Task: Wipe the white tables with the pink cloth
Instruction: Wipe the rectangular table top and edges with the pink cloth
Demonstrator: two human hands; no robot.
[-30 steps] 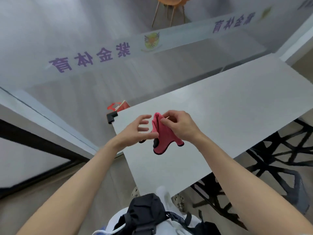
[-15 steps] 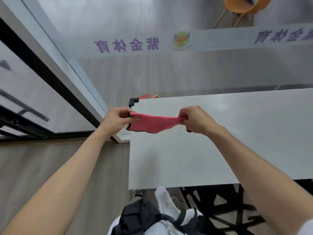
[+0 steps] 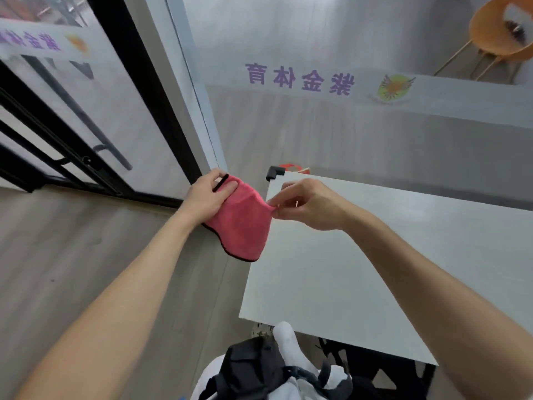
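A pink cloth with a dark hem hangs in the air just off the left edge of the white table. My left hand grips its upper left corner, fingers over the cloth. My right hand pinches the cloth's upper right corner above the table's far left corner. The cloth sags between both hands, and its lower part dangles beside the table edge without touching the top.
A black corner guard caps the table's far left corner, with a red object behind it. A glass wall with black frames stands to the left. An orange chair stands far right. Black chair parts sit under the table.
The view has swung left, so the table now sits to the right. The cloth, stretched flat between both hands before, now sags and hangs lower off the table's left edge.
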